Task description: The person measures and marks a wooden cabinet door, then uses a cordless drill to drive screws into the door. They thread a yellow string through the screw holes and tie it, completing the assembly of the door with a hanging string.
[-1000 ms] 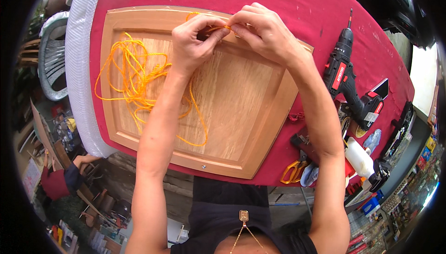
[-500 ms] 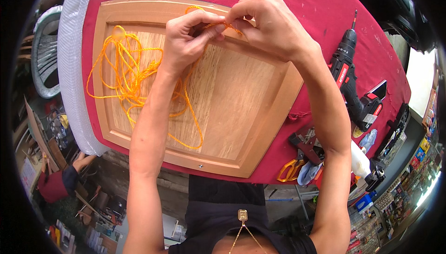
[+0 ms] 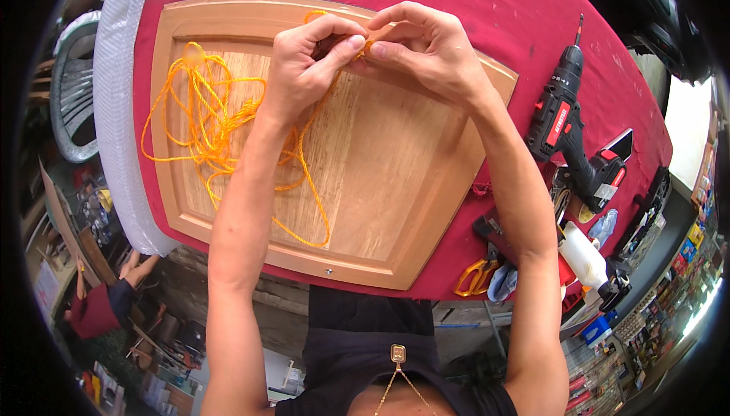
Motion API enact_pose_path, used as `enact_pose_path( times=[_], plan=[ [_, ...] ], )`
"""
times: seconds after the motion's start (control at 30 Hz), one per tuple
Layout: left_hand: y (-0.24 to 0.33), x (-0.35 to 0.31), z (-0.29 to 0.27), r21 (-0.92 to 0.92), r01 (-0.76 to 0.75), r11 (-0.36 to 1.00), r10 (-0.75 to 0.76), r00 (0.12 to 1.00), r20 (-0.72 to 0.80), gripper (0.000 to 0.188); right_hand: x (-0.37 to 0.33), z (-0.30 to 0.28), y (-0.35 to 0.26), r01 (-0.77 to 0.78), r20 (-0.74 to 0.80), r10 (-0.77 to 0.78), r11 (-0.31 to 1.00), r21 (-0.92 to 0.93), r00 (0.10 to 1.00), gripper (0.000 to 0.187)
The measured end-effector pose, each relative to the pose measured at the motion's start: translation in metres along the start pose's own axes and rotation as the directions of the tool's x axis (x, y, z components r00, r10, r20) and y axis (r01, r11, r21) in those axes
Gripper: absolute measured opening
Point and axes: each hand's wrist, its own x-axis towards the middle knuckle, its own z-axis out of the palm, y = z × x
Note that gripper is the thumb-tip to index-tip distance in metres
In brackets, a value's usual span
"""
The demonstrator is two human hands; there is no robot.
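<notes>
A wooden panel [image 3: 380, 165] with a raised frame lies flat on a red cloth. Over its left part spreads a loose tangle of yellow-orange rope [image 3: 217, 138]. My left hand [image 3: 312, 62] pinches the rope between thumb and forefinger above the panel's far edge. Right beside it, my right hand [image 3: 426, 51] also pinches the rope, thumb against fingertips, and the two hands nearly touch. The short bit of rope between them is mostly covered by my fingers. A small metal knob or screw [image 3: 329, 271] sits on the panel's near rail.
On the right of the red cloth [image 3: 487, 5] lie a black-and-red cordless drill [image 3: 563, 104], orange-handled scissors [image 3: 477, 275] and a white spray bottle [image 3: 583, 256]. Bubble wrap [image 3: 122, 112] covers the left edge. Beyond it are a grey-green chair [image 3: 74, 85] and another person [image 3: 99, 309].
My right hand has come down slightly, its fingers rearranged around the rope, and its forearm has shifted left. The left hand has barely moved. The other person at lower left has shifted.
</notes>
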Motion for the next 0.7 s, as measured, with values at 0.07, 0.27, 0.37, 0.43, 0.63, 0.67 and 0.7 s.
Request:
enact_pose_path(
  times=[0.07, 0.27, 0.37, 0.43, 0.63, 0.67, 0.7],
  plan=[
    [0.004, 0.000, 0.003, 0.123, -0.079, 0.989, 0.080, 0.997, 0.002, 0.013, -0.003, 0.000, -0.003, -0.044, -0.022, 0.045, 0.998, 0.036, 0.999, 0.024],
    [0.002, -0.009, 0.002, 0.697, -0.368, 0.615, 0.418, 0.902, 0.107, 0.020, 0.003, -0.003, 0.004, 0.209, -0.038, -0.224, 0.950, -0.232, 0.974, 0.013],
    [0.004, -0.017, 0.001, 0.763, -0.369, 0.531, 0.451, 0.885, 0.114, 0.016, -0.006, -0.006, -0.009, 0.267, 0.073, -0.271, 0.801, -0.537, 0.960, 0.013],
    [0.002, -0.023, 0.001, 0.736, -0.281, 0.616, 0.358, 0.932, 0.055, 0.011, -0.004, -0.002, 0.001, 0.345, 0.055, -0.394, 0.719, -0.603, 0.917, 0.014],
    [0.010, -0.031, 0.000, 0.586, -0.014, 0.810, 0.046, 0.998, -0.040, 0.010, -0.005, 0.001, 0.007, 0.445, 0.156, -0.497, 0.539, -0.715, 0.854, 0.017],
    [0.010, -0.030, -0.001, 0.570, 0.000, 0.822, 0.023, 0.999, -0.034, 0.012, -0.005, 0.003, 0.007, 0.446, 0.159, -0.505, 0.520, -0.729, 0.849, 0.018],
    [0.010, -0.029, -0.003, 0.595, -0.005, 0.804, 0.018, 1.000, -0.016, 0.012, -0.005, 0.004, 0.007, 0.452, 0.164, -0.515, 0.507, -0.734, 0.842, 0.018]
  ],
)
